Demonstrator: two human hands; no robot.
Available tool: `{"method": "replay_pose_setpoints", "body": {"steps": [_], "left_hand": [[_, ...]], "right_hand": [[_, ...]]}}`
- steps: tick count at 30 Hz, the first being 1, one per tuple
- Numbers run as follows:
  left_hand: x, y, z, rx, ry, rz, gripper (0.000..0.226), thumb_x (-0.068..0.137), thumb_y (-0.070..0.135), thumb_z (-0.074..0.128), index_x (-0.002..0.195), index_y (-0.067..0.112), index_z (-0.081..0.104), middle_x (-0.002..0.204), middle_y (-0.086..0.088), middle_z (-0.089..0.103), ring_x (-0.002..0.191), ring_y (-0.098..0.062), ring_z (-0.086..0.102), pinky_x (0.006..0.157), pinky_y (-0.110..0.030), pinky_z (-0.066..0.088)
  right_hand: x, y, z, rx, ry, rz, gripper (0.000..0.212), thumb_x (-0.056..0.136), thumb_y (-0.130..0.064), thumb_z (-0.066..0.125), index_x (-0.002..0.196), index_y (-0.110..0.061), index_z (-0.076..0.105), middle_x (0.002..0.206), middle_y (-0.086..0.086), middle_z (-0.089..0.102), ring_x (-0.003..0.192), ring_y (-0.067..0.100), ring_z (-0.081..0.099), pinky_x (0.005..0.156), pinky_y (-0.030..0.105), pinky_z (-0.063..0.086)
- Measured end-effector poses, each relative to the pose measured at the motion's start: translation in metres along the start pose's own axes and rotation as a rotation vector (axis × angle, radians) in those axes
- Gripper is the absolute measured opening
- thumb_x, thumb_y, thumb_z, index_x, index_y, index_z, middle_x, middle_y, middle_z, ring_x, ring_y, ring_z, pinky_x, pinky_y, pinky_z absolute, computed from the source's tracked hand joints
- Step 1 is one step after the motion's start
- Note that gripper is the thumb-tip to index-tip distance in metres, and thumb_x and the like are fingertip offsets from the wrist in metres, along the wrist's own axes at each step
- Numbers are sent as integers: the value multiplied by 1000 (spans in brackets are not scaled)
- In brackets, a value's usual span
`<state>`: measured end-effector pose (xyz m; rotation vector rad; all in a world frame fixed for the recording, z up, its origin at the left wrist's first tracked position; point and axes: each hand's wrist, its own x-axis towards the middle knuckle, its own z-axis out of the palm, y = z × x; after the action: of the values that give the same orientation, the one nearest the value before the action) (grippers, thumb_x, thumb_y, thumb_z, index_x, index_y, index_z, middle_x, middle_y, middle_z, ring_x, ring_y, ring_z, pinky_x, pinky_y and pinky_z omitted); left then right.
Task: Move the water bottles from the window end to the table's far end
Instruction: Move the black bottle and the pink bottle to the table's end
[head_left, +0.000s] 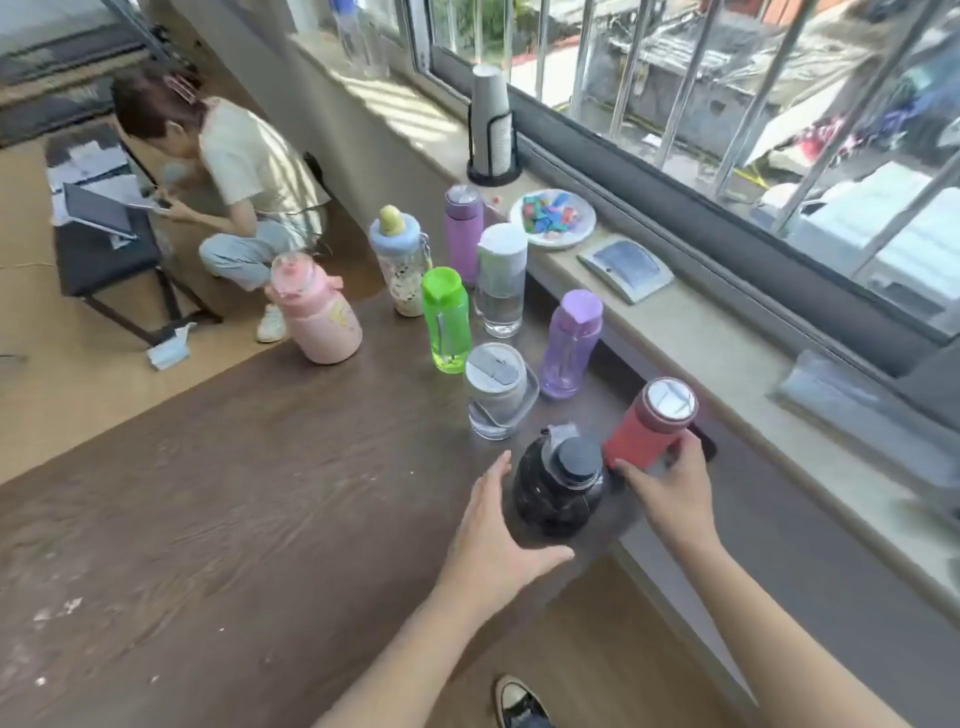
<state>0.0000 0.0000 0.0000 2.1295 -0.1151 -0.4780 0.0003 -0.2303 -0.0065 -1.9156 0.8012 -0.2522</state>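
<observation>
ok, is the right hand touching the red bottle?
Touching. The head view shows the right hand with its fingers wrapped against the lower side of the red bottle, no gap visible.

Bare forearms, no sleeves; apparently a dark, white-soled sneaker (519, 701) below.

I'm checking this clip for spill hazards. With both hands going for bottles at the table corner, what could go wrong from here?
1. The black jug stands close to the table corner; the left hand only cups its side, so a nudge might tip it off.
2. The red bottle leans, held low by the right hand; it may slip.
3. The clear tumbler stands close by and holds water; an elbow could knock it.
</observation>
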Motion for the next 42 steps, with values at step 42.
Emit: {"method": "replay_pose_setpoints", "body": {"steps": [42], "left_hand": [[-178, -269, -373, -157, 1189, -405, 108, 46, 35, 105, 139, 32, 51, 118, 25, 63, 118, -8, 62, 100, -26, 43]], "right_hand": [[-290, -177, 392, 1, -1010, -500, 44, 66, -32, 88, 101, -34, 61, 90, -23, 72, 87, -3, 67, 71, 15, 50]]}}
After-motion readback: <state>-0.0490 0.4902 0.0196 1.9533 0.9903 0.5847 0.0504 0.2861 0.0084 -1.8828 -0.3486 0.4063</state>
